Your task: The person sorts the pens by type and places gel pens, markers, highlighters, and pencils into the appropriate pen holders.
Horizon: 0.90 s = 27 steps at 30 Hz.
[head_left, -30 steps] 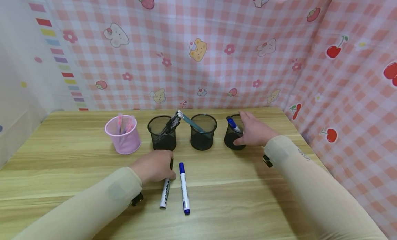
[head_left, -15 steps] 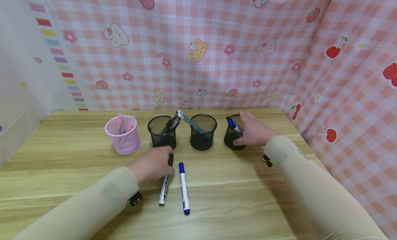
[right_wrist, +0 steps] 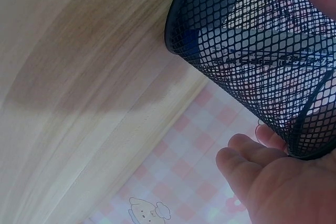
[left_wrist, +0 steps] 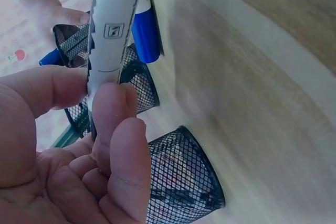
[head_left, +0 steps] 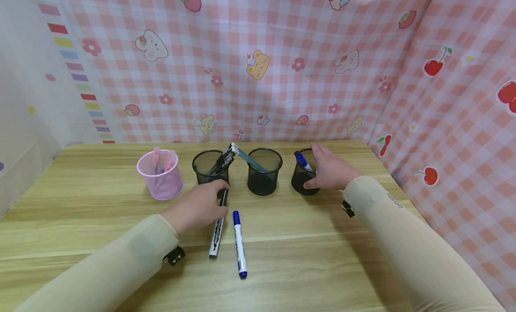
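My left hand (head_left: 201,207) pinches a white marker with a black cap (head_left: 218,231) between thumb and fingers. In the left wrist view, the marker's white barrel (left_wrist: 113,30) stands out past the fingertips. Beside it on the table lies a white marker with blue ends (head_left: 239,245). My right hand (head_left: 332,167) holds the rightmost black mesh pen holder (head_left: 303,180) from its right side, thumb toward the front. A blue-capped marker (head_left: 303,161) leans inside that holder. The right wrist view shows the mesh wall (right_wrist: 247,72) between thumb and fingers.
A pink pen holder (head_left: 164,184) with pink pens stands at the left. Right of it comes a black mesh holder (head_left: 200,169) with several black pens, then another black mesh holder (head_left: 262,182) with teal pencils. A pink checked curtain (head_left: 282,92) hangs behind the table.
The left hand has moved away from the person, toward the black-pen holder, taking the black-capped marker along. The right hand, its holder and the blue marker on the table have stayed in place.
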### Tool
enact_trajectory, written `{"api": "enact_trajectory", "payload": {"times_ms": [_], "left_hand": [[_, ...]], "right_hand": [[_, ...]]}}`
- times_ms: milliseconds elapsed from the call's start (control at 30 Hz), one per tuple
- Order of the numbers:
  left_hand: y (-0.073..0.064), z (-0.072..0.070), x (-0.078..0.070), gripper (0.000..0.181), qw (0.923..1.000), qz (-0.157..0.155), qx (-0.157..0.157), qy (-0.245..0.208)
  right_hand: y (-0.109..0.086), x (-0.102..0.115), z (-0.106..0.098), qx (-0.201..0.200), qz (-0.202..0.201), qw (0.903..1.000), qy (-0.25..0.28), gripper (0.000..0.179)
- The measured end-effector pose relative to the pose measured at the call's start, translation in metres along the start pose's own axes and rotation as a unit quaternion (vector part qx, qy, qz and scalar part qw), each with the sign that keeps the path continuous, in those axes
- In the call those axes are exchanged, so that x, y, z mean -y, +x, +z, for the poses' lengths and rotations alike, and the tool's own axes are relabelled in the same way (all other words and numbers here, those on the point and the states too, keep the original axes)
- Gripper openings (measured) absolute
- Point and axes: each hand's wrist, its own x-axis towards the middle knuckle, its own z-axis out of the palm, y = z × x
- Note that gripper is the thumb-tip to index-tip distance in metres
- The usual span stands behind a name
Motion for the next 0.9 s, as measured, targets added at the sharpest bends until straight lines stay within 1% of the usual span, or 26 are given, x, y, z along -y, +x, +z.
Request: {"api": "enact_trajectory", "payload": {"times_ms": [100, 300, 467, 633, 800, 900], "left_hand": [[0.000, -0.001, -0.001, 0.064, 0.9998, 0.012, -0.012, -0.009], [-0.001, -0.002, -0.006, 0.062, 0.9980, 0.018, -0.027, -0.054], [0.000, -0.001, -0.009, 0.061, 0.9957, 0.037, -0.051, -0.068], [0.001, 0.000, -0.014, 0.062, 0.9915, 0.054, -0.075, -0.092], [0.003, 0.001, -0.020, 0.061, 0.9857, 0.073, -0.105, -0.109], [0.004, 0.002, -0.023, 0.060, 0.9821, 0.082, -0.117, -0.122]], "right_hand": [[0.000, 0.000, 0.000, 0.000, 0.000, 1.0000, 0.000, 0.129], [0.000, 0.000, 0.000, -0.003, -0.001, 1.0000, 0.000, 0.129], [0.000, 0.000, 0.000, -0.004, -0.001, 1.0000, 0.000, 0.129], [0.001, 0.000, 0.000, -0.003, 0.001, 1.0000, 0.002, 0.130], [0.000, 0.000, 0.000, -0.001, 0.003, 1.0000, 0.006, 0.130], [0.001, 0.000, 0.001, -0.002, 0.003, 1.0000, 0.006, 0.130]]}}
